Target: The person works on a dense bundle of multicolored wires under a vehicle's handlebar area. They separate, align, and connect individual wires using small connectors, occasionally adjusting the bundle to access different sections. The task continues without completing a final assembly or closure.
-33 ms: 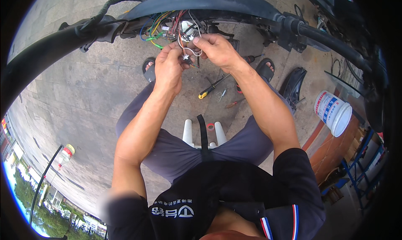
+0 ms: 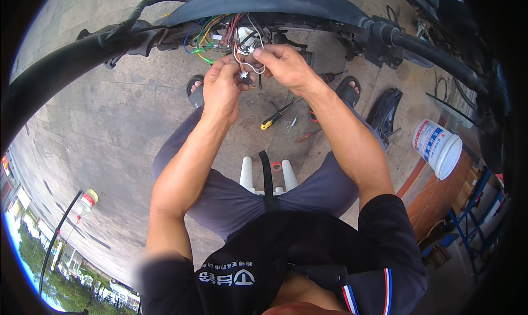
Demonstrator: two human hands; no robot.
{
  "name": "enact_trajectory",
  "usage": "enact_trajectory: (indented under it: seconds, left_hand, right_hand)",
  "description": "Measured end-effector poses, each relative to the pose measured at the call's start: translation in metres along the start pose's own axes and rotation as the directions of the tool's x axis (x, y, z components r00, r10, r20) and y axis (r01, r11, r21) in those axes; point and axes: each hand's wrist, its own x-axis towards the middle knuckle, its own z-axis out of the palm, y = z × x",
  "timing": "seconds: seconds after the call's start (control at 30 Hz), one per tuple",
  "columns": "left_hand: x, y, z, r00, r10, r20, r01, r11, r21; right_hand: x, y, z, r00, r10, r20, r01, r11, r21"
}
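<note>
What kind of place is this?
It's probably an outdoor repair spot: coloured wires are exposed, a screwdriver lies on the paved ground, and green trees show at the lower left.

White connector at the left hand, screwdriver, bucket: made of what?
White connector: probably plastic, opaque and blocky; finish too small to judge. Screwdriver: thin dark shaft, likely metal; bright two-tone handle, perhaps plastic. Bucket: likely plastic, given its smooth, soft sheen.

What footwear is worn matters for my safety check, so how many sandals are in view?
2: left sandal, left of the yellow-handled screwdriver; right sandal, right of it. Others could be hidden.
</note>
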Motion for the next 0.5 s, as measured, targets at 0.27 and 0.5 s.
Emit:
enact_trajectory:
  seconds: [0.27,0.5]
  left_hand:
    - [0.0010,-0.0006,-0.0012,1.000,-0.013,0.025,0.014,0.999,-0.044]
    - [-0.0007,0.0026,-0.0017,0.998,-0.025,0.063,0.032,0.993,-0.116]
  right_hand:
    - [0.0010,0.0014,-0.0006,1.000,-0.018,0.003,0.018,0.999,-0.029]
    - [0.0013,0.0019,-0.0003,1.000,0.002,-0.001,-0.002,1.000,0.013]
